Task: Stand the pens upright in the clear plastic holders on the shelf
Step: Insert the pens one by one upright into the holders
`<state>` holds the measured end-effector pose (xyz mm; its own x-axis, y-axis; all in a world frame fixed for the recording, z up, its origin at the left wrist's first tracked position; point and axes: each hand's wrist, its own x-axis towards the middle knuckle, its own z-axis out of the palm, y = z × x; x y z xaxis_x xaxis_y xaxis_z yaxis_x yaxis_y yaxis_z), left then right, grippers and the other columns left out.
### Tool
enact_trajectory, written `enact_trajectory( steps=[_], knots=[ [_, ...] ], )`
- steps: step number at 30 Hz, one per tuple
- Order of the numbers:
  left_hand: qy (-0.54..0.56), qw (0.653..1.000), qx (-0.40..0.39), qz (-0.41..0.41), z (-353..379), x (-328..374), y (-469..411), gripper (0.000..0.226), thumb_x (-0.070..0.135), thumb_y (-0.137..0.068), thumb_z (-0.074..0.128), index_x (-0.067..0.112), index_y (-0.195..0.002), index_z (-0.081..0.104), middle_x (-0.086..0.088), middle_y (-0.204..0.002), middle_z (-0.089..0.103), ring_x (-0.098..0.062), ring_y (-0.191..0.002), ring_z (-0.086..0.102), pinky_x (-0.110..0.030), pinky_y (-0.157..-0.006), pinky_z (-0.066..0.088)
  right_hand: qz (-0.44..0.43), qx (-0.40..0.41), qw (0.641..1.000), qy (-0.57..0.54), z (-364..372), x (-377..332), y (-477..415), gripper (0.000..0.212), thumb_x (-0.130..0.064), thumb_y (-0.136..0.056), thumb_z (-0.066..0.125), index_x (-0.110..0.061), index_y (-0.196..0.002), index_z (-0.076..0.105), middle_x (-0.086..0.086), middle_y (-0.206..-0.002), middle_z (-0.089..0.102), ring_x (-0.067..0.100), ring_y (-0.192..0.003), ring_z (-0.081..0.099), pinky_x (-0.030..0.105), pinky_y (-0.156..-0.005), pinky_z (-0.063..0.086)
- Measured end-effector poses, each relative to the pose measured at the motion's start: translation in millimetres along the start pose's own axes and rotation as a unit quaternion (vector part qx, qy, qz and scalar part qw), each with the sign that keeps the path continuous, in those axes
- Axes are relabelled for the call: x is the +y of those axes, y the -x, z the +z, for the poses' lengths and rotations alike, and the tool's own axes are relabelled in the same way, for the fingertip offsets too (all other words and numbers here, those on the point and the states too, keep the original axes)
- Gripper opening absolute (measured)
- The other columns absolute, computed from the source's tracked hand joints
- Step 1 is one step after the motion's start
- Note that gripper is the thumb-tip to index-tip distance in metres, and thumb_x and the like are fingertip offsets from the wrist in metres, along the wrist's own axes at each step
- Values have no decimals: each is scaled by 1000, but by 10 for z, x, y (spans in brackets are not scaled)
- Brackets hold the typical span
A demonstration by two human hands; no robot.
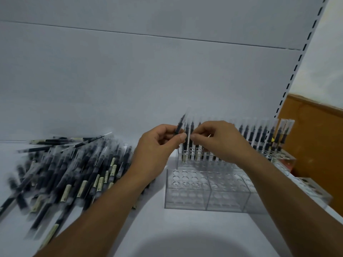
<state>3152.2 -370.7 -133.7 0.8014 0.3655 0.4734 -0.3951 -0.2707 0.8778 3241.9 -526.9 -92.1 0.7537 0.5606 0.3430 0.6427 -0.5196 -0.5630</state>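
One tilted pen (179, 126) sits gripped in the left hand (159, 145) while the right hand (220, 141) pinches a standing pen (189, 125) in the rear holder (187, 163).

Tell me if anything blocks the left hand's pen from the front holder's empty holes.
Nothing visible over its left holes. The pen, pinched in the left hand, is near the back holder; the front holder lies open below. The right forearm crosses its right end.

White back panel (148, 71), slotted upright (305, 52), brown panel (319, 138) at rt.
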Motion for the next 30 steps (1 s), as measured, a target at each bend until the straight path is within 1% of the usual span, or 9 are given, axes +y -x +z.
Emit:
enact_trajectory(
  steps=[4, 9, 11, 14, 17, 20, 22, 26, 30],
  knots=[
    [-25, 1000, -18, 6, 27, 1, 20, 11, 19, -87, 70, 26, -95, 71, 8, -81, 74, -5, -77, 69, -13, -71, 52, -3, -24, 982, -187, -35, -84, 65, 10, -40, -85, 71, -32, -91, 72, -11, -81, 71, 2, -62, 63, 12, -55, 46],
    [-70, 997, -31, 22, 41, 24, 46, 13, 20, -89, 68, 28, -99, 71, 9, -83, 74, -4, -80, 69, -17, -75, 55, -37, -23, 976, -213, 4, -142, 90, 8, -31, -88, 70, -25, -92, 74, -15, -72, 66, 1, -56, 54, 11, -54, 43],
    [-99, 995, -19, 23, 35, 10, 43, 14, 29, -86, 71, 30, -100, 70, 15, -86, 72, 0, -82, 66, -17, -75, 53, -32, -8, 970, -241, -10, -150, 99, 6, -27, -89, 69, -22, -91, 73, -12, -75, 69, 3, -61, 61, 14, -56, 47],
    [-181, 983, -14, -12, -13, -73, 13, 37, 49, -78, 72, 35, -111, 63, 25, -100, 66, 7, -94, 59, -20, -84, 50, -4, 74, 953, -294, -147, -129, 58, 7, -23, -92, 65, -18, -94, 69, -9, -84, 74, 5, -64, 66, 17, -56, 50],
    [-215, 971, -66, -80, -75, -181, -34, 64, 60, -74, 70, 34, -130, 54, 19, -128, 57, 0, -113, 53, -29, -98, 45, 5, 146, 955, -258, -294, -61, 20, 6, -24, -93, 65, -20, -94, 67, -9, -85, 74, 4, -59, 65, 17, -54, 48],
    [-212, 964, -108, -119, -73, -248, -77, 75, 63, -75, 68, 31, -139, 47, 13, -139, 52, -3, -120, 50, -28, -99, 41, 0, 148, 973, -177, -283, -7, 9, 5, -29, -92, 65, -24, -90, 66, -8, -84, 71, 3, -58, 65, 21, -56, 48],
    [-194, 964, -124, -131, -45, -264, -95, 76, 60, -77, 68, 29, -142, 45, 11, -141, 52, -3, -121, 50, -26, -98, 39, -2, 138, 981, -137, -235, 15, -4, 6, -31, -92, 66, -25, -89, 65, -9, -83, 68, 2, -57, 65, 22, -55, 49],
    [-167, 967, -130, -143, -8, -266, -132, 71, 50, -79, 71, 23, -140, 49, 9, -138, 55, -2, -114, 54, -21, -93, 37, -6, 114, 990, -84, -152, 34, -55, 7, -34, -91, 66, -28, -88, 63, -12, -81, 66, 3, -59, 66, 13, -51, 43],
    [-168, 969, -120, -134, 3, -281, -158, 66, 44, -78, 74, 19, -136, 54, 6, -134, 59, -5, -114, 57, -21, -94, 40, -9, 65, 997, -34, -79, 33, -96, 9, -35, -90, 68, -29, -87, 62, -12, -80, 67, 6, -63, 67, 22, -61, 51]
  ],
)
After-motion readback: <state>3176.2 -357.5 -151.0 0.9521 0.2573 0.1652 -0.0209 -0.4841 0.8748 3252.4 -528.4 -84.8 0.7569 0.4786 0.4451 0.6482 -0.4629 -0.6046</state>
